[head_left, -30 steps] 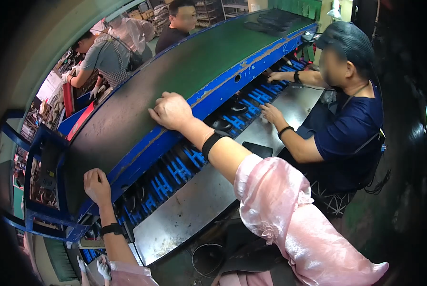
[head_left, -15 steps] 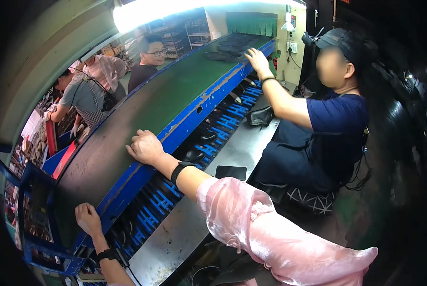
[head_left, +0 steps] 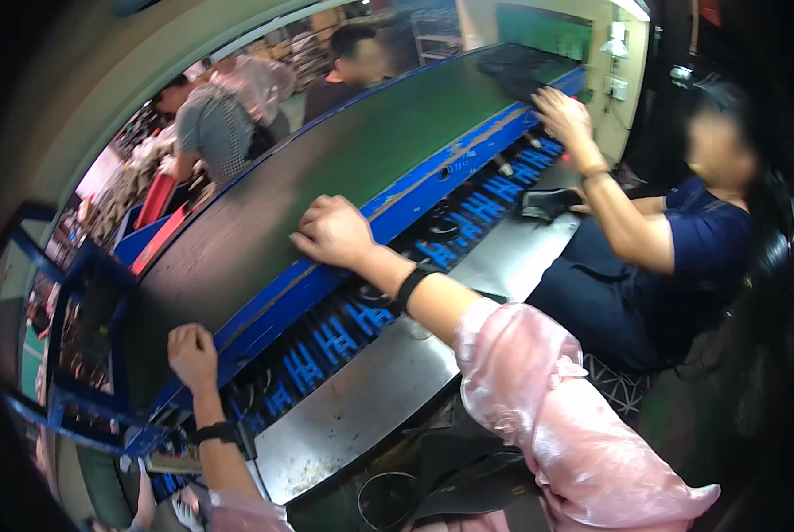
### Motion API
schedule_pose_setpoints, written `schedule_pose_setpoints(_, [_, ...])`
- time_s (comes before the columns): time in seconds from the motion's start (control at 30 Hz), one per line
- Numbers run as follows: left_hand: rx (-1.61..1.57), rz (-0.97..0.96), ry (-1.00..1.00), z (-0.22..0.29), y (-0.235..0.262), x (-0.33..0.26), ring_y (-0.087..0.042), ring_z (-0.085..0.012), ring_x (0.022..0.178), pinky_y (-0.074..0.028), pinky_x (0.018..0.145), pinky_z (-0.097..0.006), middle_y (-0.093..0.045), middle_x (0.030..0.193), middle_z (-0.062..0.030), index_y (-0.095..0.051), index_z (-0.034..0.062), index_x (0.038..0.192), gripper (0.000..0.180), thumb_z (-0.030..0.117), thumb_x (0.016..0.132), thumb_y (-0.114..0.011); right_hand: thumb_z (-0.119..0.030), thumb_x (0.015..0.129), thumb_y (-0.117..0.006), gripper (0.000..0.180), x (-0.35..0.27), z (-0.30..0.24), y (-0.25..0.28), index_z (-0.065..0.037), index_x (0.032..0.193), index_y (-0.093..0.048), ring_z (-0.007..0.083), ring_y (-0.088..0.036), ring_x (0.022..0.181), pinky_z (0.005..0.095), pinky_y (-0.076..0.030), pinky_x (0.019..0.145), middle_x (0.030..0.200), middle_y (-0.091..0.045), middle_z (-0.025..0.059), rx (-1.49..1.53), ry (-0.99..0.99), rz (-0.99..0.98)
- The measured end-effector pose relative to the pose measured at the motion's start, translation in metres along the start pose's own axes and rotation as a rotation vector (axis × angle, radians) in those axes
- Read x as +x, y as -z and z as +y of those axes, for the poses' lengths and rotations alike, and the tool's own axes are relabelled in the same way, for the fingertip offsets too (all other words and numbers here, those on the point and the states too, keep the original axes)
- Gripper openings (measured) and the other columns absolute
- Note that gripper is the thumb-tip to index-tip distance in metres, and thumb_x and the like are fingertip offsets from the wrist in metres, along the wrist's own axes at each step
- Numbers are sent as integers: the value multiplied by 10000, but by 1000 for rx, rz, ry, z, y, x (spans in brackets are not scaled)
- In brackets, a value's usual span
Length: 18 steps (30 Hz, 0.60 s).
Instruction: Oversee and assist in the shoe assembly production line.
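Note:
A long green conveyor belt (head_left: pixel 264 213) with a chipped blue metal edge (head_left: pixel 384 222) runs away from me to the far right. My right hand (head_left: pixel 333 232) rests on the belt beside that edge, fingers bent and thumb apart, with nothing visible in it. Nearer, at the belt's lower left end, my left hand (head_left: pixel 193 355) lies against the edge with its fingers curled in; it holds nothing that I can see. Dark flat pieces (head_left: pixel 517 69) lie at the belt's far end, blurred, close to a co-worker's hand (head_left: pixel 564 115).
Blue forked holders (head_left: pixel 326 346) line a rack under the belt, above a metal ledge (head_left: pixel 361 381). The seated co-worker (head_left: pixel 654 266) is at right, one hand by a black shoe (head_left: pixel 546 204). A blue frame (head_left: pixel 78 337) stands left. Other people (head_left: pixel 215 124) stand beyond the belt.
The whole view has swung, so the scene sits further right. My hands stay at the belt's edge, the right one's fingers more bent. The co-worker's second hand now shows by the black shoe.

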State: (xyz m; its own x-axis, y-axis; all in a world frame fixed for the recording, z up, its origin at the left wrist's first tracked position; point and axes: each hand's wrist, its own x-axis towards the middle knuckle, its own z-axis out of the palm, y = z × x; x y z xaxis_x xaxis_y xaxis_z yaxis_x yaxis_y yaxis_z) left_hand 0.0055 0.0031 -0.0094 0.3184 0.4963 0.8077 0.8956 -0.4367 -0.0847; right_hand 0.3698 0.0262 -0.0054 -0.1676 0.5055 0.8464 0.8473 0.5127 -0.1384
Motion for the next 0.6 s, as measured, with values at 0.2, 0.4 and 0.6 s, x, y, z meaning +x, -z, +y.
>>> schedule_pose_setpoints(0.2, [-10, 35, -3, 6, 7, 3, -643, -303, 823, -528, 746, -411, -680, 823, -104, -664, -3, 729, 89, 42, 805, -653, -316, 865, -661, 307, -1, -4, 2, -74, 698, -746, 209, -618, 907, 365, -477, 808, 823, -714, 2, -23, -35, -34])
schedule_pose_setpoints(0.4, [-27, 7, 15, 8, 9, 4, -646, -301, 822, -531, 745, -406, -678, 822, -101, -655, -3, 724, 103, 46, 815, -651, -305, 860, -647, 329, -2, -4, -4, -66, 648, -727, 220, -603, 859, 365, -474, 786, 768, -694, 18, -34, -32, 6])
schedule_pose_setpoints(0.6, [-45, 39, -19, 8, 8, 5, -644, -306, 817, -531, 740, -410, -675, 833, -110, -644, -10, 742, 98, 49, 820, -653, -315, 858, -629, 357, 0, -1, -5, -68, 612, -706, 225, -584, 828, 370, -467, 774, 716, -665, 25, -48, -30, 39])
